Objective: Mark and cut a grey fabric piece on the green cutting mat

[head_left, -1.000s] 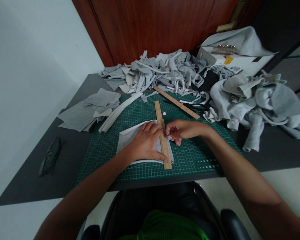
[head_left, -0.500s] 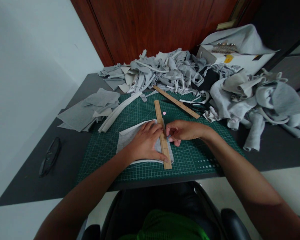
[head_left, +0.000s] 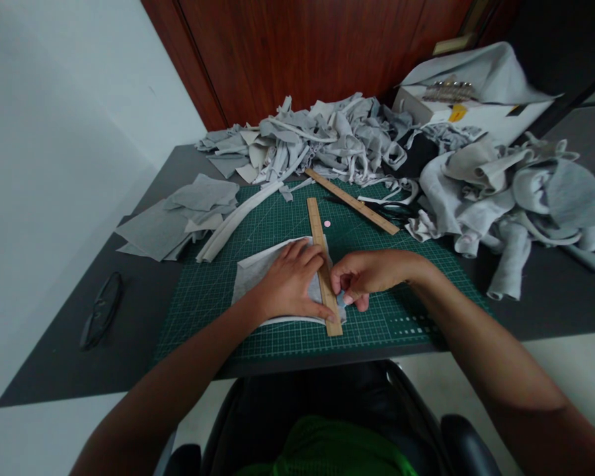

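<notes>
A wooden ruler (head_left: 316, 218) lies lengthwise over the right part of a folded grey cloth piece (head_left: 246, 283). My left hand (head_left: 288, 283) is spread flat, its fingertips and thumb pressing the ruler and the palm resting on the cloth. Pinched in my right hand (head_left: 369, 274) is a small blue-grey piece of tailor's chalk (head_left: 341, 299), close to the ruler's right edge on the narrow strip of cloth showing there. My right fingers hide part of the chalk and of that strip.
A green cutting mat (head_left: 203, 311) covers the middle of the dark table. A second ruler (head_left: 352, 200) lies over black scissors (head_left: 396, 210); a pink disc (head_left: 327, 223) is nearby. Fabric scraps (head_left: 337, 135), cloth rolls (head_left: 506, 192), grey sheets (head_left: 153, 231) and glasses (head_left: 102, 311) surround it.
My right hand has slid down along the ruler's right edge toward me, with the chalk in its fingers. My left hand, the ruler and the cloth stay in place.
</notes>
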